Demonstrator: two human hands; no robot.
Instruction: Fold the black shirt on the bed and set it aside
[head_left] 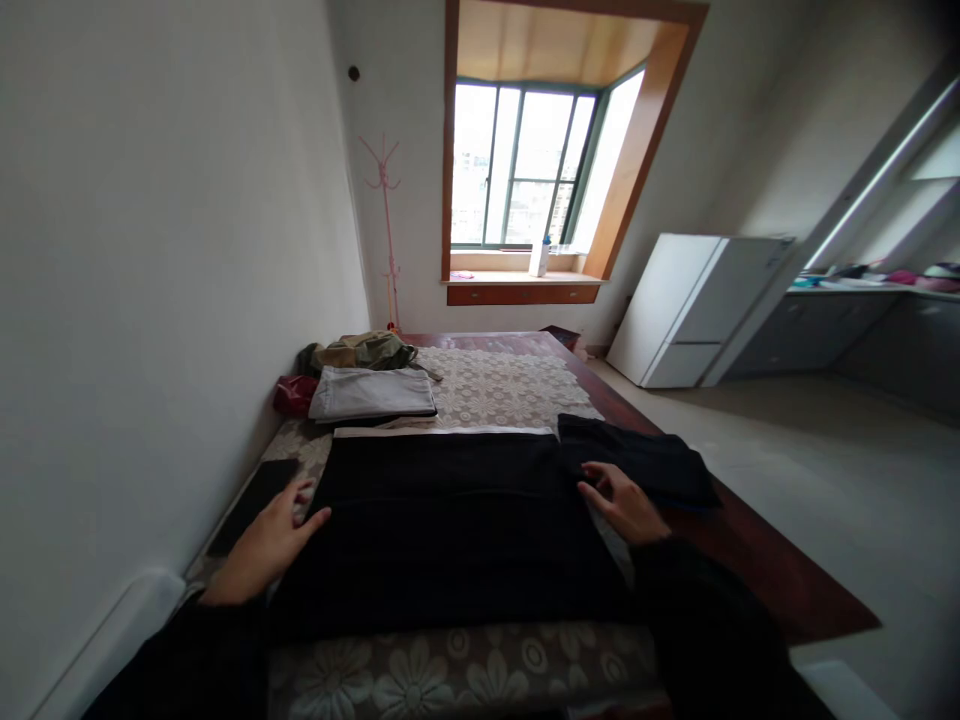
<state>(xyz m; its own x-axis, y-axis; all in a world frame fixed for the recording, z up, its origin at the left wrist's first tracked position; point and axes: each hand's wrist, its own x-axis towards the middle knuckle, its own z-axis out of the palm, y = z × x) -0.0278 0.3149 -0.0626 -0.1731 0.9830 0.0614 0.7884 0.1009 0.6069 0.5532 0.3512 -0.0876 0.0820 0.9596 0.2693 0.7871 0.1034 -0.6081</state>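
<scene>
A black garment (450, 520) lies spread flat across a bed with a floral lace cover (495, 385). My left hand (266, 545) rests open at the garment's left edge, fingers apart, thumb touching the cloth. At the garment's right edge my right hand (622, 500) lies flat with fingers spread, next to a black sleeve or flap (645, 460) that reaches out to the right. Neither hand grips anything.
Behind the garment lie a folded grey garment (373, 392), an olive bundle (364, 352) and a red item (294, 393). A dark flat object (251, 505) lies by the left wall. A pink coat stand (388, 230), window and white fridge (694, 310) stand beyond.
</scene>
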